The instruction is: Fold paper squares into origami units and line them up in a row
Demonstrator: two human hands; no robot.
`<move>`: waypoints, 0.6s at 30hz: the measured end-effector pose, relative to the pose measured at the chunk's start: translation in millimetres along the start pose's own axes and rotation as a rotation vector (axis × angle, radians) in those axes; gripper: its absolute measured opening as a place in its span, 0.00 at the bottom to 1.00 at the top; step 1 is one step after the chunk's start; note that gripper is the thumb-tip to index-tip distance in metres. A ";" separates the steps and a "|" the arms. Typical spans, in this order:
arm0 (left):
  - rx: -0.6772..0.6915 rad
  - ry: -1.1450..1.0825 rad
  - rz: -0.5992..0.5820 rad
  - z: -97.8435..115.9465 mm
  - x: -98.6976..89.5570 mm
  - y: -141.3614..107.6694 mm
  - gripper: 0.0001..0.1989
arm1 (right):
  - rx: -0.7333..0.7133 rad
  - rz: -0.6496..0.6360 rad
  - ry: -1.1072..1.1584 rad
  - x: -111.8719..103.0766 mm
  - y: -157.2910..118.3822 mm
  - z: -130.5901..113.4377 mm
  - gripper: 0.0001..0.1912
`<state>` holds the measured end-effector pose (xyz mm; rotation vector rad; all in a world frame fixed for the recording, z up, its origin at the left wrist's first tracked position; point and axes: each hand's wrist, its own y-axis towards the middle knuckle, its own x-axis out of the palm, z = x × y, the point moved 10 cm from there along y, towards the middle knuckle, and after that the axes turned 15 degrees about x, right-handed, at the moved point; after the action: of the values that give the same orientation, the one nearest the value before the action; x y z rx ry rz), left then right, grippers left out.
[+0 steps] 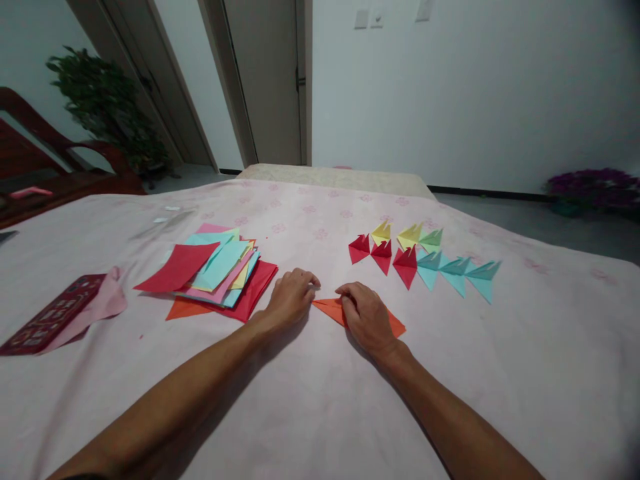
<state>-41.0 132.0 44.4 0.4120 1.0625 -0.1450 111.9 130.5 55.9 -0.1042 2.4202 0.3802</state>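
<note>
A folded piece of orange origami paper [398, 325] lies on the cloth in front of me, long and pointed at its left end. My right hand [369, 319] rests over its middle, fingers bent and closed down on the paper, covering much of it. Close to the paper's left point is my left hand [294, 293], with curled fingers; its thumb is mostly hidden, so whether it pinches anything does not show. To the right stand finished paper cranes in rows: red cranes [405, 265], light blue cranes [456, 272], yellow cranes [410, 235] and a green crane [432, 239].
Left of my hands sits a loose stack of coloured paper squares [220, 263]. Farther left lies a dark red patterned packet [55, 313] with pink material beside it. A clear plastic sleeve [163, 223] is behind the stack. The pink flowered tablecloth [320, 413] covers the table.
</note>
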 end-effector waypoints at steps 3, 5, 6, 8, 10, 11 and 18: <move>0.117 -0.010 0.072 40.3 2.3 -6.2 0.08 | 0.152 0.109 0.344 -25.3 5.8 22.2 0.11; 0.209 -0.031 0.072 66.8 9.8 -13.9 0.07 | 0.286 0.190 0.554 -44.5 11.8 42.5 0.10; 0.243 -0.030 0.063 76.6 13.5 -17.7 0.08 | 0.340 0.226 0.621 -54.6 15.3 50.9 0.11; 0.269 0.000 0.044 86.8 18.9 -23.3 0.11 | 0.407 0.269 0.675 -75.2 23.4 62.5 0.12; 0.262 0.037 0.018 88.1 23.2 -24.8 0.16 | 0.458 0.190 0.635 -86.2 32.4 69.3 0.13; 0.257 0.046 0.000 87.5 25.5 -24.3 0.18 | 0.468 0.114 0.587 -87.8 35.3 70.9 0.13; 0.281 -0.022 -0.101 94.5 35.9 -11.1 0.33 | 0.380 -0.354 -0.123 -64.7 -2.3 75.2 0.13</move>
<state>50.2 87.3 50.0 0.6086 1.0450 -0.3906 208.3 149.2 41.9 -0.3230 2.2507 -0.2269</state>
